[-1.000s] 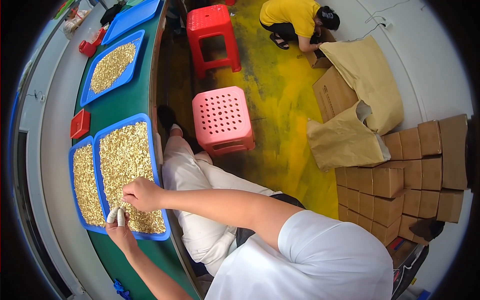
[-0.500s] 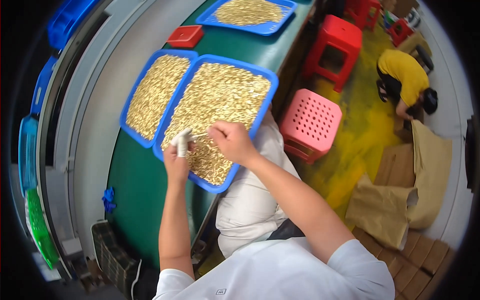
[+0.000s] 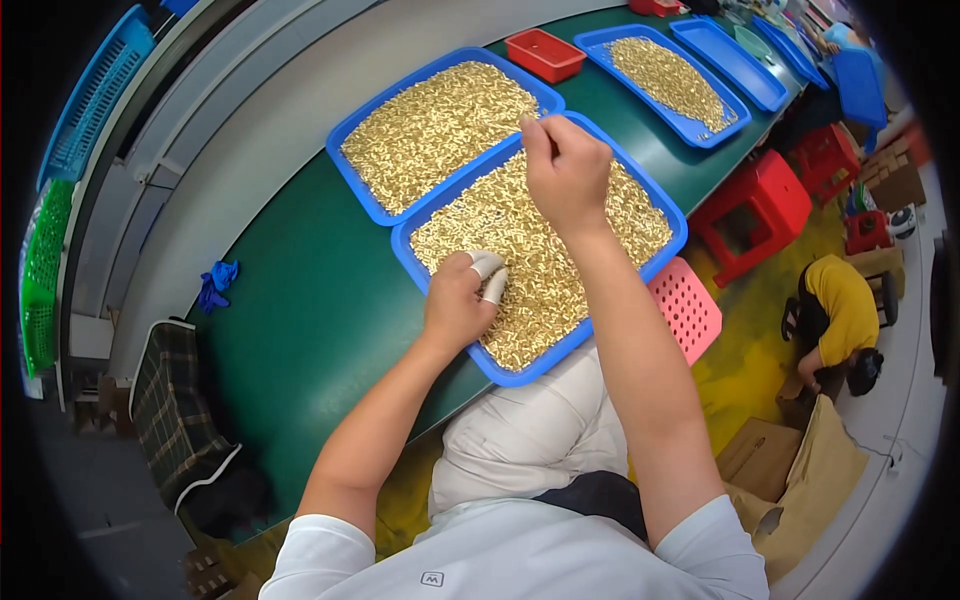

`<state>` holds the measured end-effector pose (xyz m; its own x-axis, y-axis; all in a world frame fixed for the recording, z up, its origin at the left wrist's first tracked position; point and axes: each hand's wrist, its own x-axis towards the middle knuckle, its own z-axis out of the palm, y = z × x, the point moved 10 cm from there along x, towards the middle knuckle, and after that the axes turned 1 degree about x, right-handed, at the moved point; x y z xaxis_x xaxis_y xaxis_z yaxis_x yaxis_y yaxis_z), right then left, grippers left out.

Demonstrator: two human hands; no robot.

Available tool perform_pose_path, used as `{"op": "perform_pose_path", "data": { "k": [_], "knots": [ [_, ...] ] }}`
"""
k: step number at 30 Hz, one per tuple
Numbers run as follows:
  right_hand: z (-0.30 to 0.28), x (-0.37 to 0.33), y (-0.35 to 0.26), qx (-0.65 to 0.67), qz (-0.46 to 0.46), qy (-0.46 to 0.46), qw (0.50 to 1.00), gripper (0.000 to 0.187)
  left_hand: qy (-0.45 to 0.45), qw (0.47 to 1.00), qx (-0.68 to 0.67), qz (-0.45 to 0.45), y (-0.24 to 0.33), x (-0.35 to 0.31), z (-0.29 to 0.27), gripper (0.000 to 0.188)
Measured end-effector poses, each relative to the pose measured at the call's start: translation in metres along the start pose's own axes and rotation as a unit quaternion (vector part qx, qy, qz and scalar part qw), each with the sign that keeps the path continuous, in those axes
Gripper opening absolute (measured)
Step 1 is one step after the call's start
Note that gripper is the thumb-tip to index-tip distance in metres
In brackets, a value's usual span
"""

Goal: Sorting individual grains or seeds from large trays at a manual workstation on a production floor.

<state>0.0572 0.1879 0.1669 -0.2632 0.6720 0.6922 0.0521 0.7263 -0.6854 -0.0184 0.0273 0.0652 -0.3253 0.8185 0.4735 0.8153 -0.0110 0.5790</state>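
A blue tray (image 3: 404, 243) full of small, short gold-coloured metal pieces (image 3: 540, 290) lies in front of me at the table's near edge. My left hand (image 3: 462, 302) is over its left side, wearing white finger cots (image 3: 489, 264) on two digits. Those digits are bent toward each other at the pieces; whatever is between their tips is too small to make out. My right hand (image 3: 570, 178) is raised above the tray's far rim, close to a second blue tray (image 3: 352, 190) of similar pieces. Its fingers are curled closed, and their contents are hidden.
On the green table (image 3: 300, 290) stand a small red bin (image 3: 545, 58), another blue tray (image 3: 735, 125) of pieces and a blue tray (image 3: 730, 65) beyond it. Blue gloves (image 3: 216, 285) lie at left. Red stools (image 3: 765, 205) and a pink stool (image 3: 690, 310) flank the table; a person in yellow (image 3: 843, 310) bends low.
My right hand has moved away from the left, up to the far rim of the near tray. The left hand has lowered to the pieces. The view has turned, showing more table at right.
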Motion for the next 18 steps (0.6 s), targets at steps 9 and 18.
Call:
{"op": "perform_pose_path", "data": {
  "k": [9,18],
  "knots": [
    [0.084,0.012,0.056,-0.064,0.101,-0.132,0.984,0.038,0.008,1.000,0.001,-0.001,0.000,0.002,-0.001,0.010],
    [0.023,-0.095,0.057,0.235,0.327,-0.198,0.893,0.036,0.048,0.922,-0.326,-0.203,-0.049,-0.009,-0.004,0.031]
  ]
}}
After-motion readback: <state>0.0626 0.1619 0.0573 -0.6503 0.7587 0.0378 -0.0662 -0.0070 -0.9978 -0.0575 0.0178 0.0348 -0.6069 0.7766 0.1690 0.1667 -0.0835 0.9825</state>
